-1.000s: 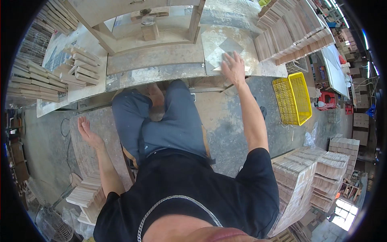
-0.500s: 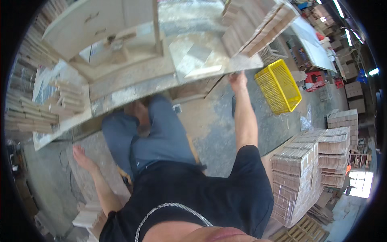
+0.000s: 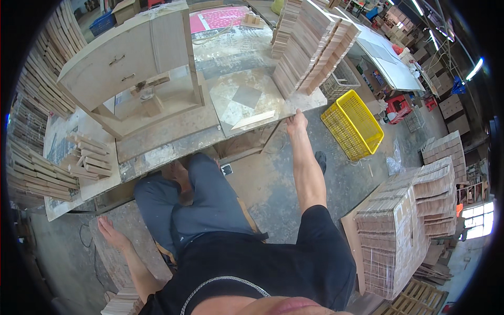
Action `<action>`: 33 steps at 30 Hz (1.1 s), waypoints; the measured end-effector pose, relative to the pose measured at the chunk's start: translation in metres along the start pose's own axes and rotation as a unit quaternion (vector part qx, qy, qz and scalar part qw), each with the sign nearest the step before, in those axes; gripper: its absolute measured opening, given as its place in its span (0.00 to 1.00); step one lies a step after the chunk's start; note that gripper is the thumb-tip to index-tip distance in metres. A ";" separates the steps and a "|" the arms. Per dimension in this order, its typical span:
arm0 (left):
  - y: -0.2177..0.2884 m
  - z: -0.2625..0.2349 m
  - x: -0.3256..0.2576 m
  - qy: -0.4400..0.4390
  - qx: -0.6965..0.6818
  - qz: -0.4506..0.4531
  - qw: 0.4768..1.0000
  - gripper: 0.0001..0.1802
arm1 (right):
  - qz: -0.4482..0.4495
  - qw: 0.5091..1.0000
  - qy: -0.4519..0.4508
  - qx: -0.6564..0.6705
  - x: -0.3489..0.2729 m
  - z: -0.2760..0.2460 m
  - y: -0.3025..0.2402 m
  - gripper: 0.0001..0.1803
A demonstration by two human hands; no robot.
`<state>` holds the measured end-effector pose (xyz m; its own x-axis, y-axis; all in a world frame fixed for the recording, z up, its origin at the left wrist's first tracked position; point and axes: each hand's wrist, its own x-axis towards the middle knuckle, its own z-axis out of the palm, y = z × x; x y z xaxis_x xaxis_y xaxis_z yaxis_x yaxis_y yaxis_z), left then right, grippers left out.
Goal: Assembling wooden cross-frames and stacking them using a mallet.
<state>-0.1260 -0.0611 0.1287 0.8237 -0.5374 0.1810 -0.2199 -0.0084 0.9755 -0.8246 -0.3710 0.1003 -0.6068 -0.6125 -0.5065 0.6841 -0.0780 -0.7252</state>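
Observation:
My right hand [image 3: 297, 124] is at the front edge of the workbench [image 3: 168, 152], its fingers closed at the edge near the right corner. Just left of it, a pale wooden strip [image 3: 254, 119] lies on the worn board surface. Tall stacks of wooden pieces [image 3: 303, 55] stand on the bench behind that hand. My left hand [image 3: 113, 233] hangs low at my left side, empty, with fingers stretched out, over a flat board [image 3: 118, 258]. An upright wooden frame with a curved panel [image 3: 131, 58] stands on the bench in front of me.
Small wooden blocks [image 3: 90, 157] and long stacked slats [image 3: 39, 173] fill the bench's left end. A yellow plastic crate [image 3: 353, 125] is on the floor at the right. Behind it are a red stool [image 3: 400, 108] and a wrapped wood stack [image 3: 391, 231] nearer me.
The view has shifted, so the bench appears lower and sharper. My right hand stays at the bench edge, and my left hand remains out at the side.

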 end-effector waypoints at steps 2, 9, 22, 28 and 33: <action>-0.012 0.003 0.006 -0.008 -0.002 -0.002 1.000 0.33 | -0.014 0.998 -0.033 -0.051 -0.001 -0.012 -0.004 0.25; -0.006 0.006 0.003 -0.013 -0.024 0.001 1.000 0.32 | -0.030 0.986 -0.045 -0.160 0.004 -0.038 -0.031 0.34; 0.025 -0.045 -0.031 0.104 0.043 0.003 0.994 0.31 | -0.074 0.971 -0.208 -0.085 -0.133 -0.030 -0.047 0.29; 0.024 0.005 -0.019 -0.003 -0.020 0.053 0.998 0.29 | 0.058 0.869 -0.477 0.120 -0.246 -0.013 -0.057 0.29; 0.018 0.005 -0.023 -0.006 -0.067 0.046 0.997 0.28 | 0.132 0.812 -0.542 0.168 -0.299 0.015 -0.020 0.26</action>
<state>-0.1515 -0.0537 0.1416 0.7970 -0.5404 0.2697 -0.2220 0.1532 0.9629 -0.6510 -0.1978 0.2735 0.1676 -0.9614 0.2181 0.9152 0.0695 -0.3970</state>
